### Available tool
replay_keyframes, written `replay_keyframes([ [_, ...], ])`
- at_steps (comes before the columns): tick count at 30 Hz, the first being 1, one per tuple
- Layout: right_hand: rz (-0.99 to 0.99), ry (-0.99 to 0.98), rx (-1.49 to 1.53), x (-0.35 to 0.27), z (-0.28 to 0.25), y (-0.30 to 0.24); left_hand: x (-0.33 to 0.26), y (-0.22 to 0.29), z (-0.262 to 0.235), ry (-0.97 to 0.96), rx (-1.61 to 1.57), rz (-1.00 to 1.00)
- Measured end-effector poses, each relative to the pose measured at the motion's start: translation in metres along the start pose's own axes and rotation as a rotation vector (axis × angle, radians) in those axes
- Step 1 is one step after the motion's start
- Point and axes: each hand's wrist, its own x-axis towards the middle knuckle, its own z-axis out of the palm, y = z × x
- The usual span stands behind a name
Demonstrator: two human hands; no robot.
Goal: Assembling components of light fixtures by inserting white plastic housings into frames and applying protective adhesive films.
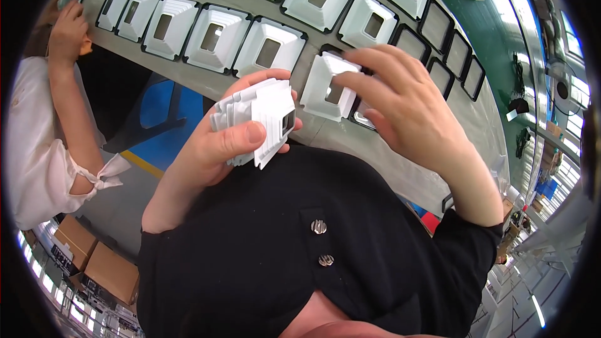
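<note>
My left hand [235, 134] is closed around a stack of white stepped plastic housings [269, 116], held in front of my chest. Each looks like a short square funnel with a rectangular opening. To the right, my right hand [407, 97] hovers with fingers apart over a single white housing [319, 91] at the table's near side. My index fingertip is at that housing's opening; whether it touches cannot be told. Part of a black frame [330, 49] shows behind this housing, and another piece with a pale centre [363, 117] is partly hidden beside it.
Rows of white housings seated in black frames [269, 47] cover the grey table [400, 163]. Bare black frames [436, 25] lie at the right. At the left, a co-worker's hand [69, 31] is at the table edge. Cardboard boxes [111, 269] stand at lower left.
</note>
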Motion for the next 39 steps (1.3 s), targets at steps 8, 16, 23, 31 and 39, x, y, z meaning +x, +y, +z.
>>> replay_keyframes([
  [8, 0.112, 0.104, 0.127, -0.011, 0.044, -0.008, 0.009, 0.006, 0.010, 0.040, 0.083, -0.064],
  [16, 0.096, 0.158, 0.145, -0.003, 0.056, -0.006, 0.010, 0.004, 0.006, 0.045, 0.143, -0.074],
  [23, 0.108, 0.108, 0.193, -0.001, 0.049, -0.005, 0.011, 0.006, 0.008, 0.052, 0.150, -0.094],
  [31, 0.107, 0.153, 0.249, 0.000, 0.054, -0.003, 0.013, 0.007, 0.007, 0.048, 0.155, -0.112],
  [39, 0.133, 0.004, 0.231, 0.007, 0.039, 0.003, 0.015, 0.008, 0.010, 0.058, 0.147, -0.112],
])
